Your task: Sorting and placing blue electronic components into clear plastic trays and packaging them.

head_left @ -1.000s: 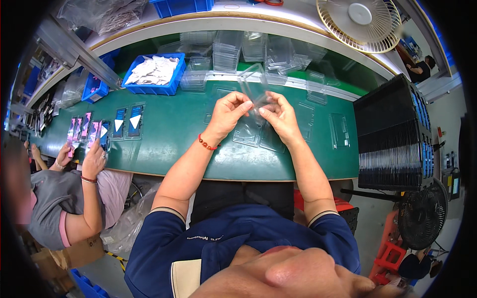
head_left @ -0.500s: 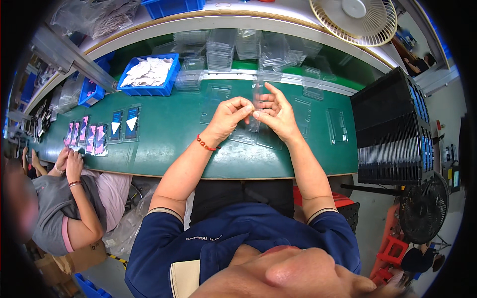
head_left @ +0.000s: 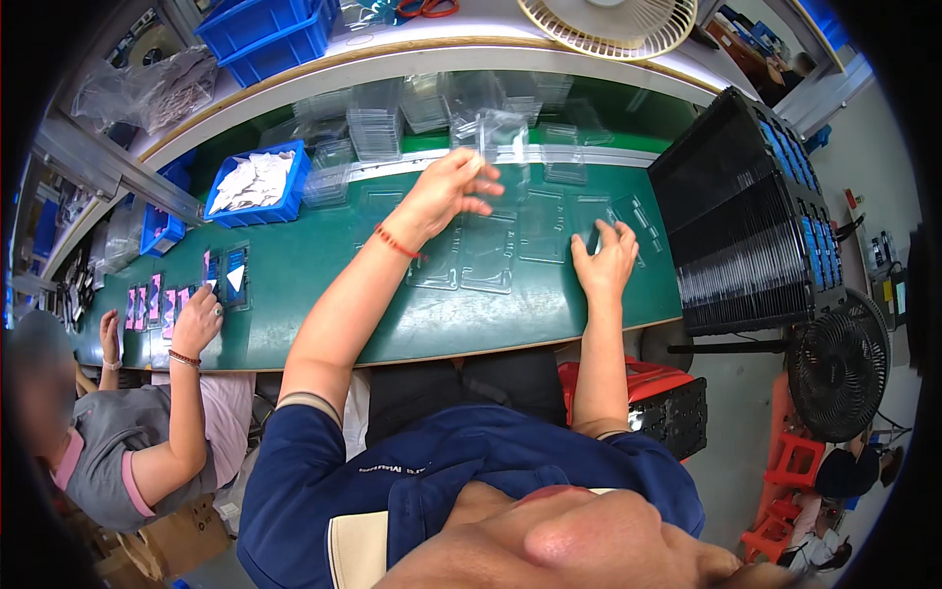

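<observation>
My left hand (head_left: pixel 453 194) is raised over the bench, fingers curled at the edge of a clear plastic tray (head_left: pixel 505 137). The tray looks blurred and tilted, and its grip is partly hidden. Lower and to the right, my right hand (head_left: pixel 605 261) has its fingers spread, reaching down at a clear tray (head_left: pixel 592 209) on the green tabletop. Whether the fingertips touch it I cannot tell. Another clear tray (head_left: pixel 641 228) lies just beyond that hand. Between my hands, shallow clear trays (head_left: pixel 488 257) lie flat in a row.
Stacks of clear trays (head_left: pixel 375 133) stand along the back. A blue bin (head_left: pixel 257 214) of white pieces is at the left. A tall black rack (head_left: pixel 731 226) borders the right end. At the left, a co-worker's hand (head_left: pixel 199 322) works beside pink and blue items.
My hands, together at a clear plastic piece before, have parted. The left has lifted the tray up and left; the right has moved right and down to the trays. The view has shifted.
</observation>
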`<act>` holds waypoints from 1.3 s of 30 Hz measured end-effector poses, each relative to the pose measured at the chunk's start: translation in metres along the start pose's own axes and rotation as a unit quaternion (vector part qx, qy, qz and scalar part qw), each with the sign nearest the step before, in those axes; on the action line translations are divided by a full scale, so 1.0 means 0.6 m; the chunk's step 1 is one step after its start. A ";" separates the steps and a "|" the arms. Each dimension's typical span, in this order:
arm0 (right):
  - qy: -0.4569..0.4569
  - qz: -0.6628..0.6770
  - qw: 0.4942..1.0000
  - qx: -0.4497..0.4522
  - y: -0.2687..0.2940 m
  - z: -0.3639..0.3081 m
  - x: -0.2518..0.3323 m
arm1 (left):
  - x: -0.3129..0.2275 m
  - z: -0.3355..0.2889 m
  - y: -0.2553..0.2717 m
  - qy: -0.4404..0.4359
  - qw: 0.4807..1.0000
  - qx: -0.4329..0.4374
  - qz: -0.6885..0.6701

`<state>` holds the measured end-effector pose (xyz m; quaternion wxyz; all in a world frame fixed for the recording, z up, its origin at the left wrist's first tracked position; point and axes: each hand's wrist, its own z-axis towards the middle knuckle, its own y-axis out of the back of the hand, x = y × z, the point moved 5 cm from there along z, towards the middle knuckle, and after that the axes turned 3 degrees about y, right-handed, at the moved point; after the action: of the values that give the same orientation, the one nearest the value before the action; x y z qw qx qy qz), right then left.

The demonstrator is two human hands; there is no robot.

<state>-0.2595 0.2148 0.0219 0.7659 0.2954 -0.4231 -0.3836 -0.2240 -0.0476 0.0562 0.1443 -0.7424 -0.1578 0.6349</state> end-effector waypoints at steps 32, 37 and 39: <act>0.186 -0.086 0.973 0.105 -0.016 -0.036 0.051 | 0.100 -0.170 -0.033 -0.272 0.643 -0.001 0.716; 0.179 -0.063 0.977 0.097 -0.008 -0.042 0.033 | 0.022 -0.238 0.043 -0.246 0.618 -0.167 0.728; 0.182 -0.062 0.976 0.104 -0.010 -0.047 0.040 | 0.018 -0.275 0.106 -0.172 0.619 -0.238 0.728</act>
<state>-0.2287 0.1950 0.0141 0.7698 0.4641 -0.2949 -0.3242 -0.0563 -0.1033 0.0454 -0.5771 -0.5001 0.2669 0.5879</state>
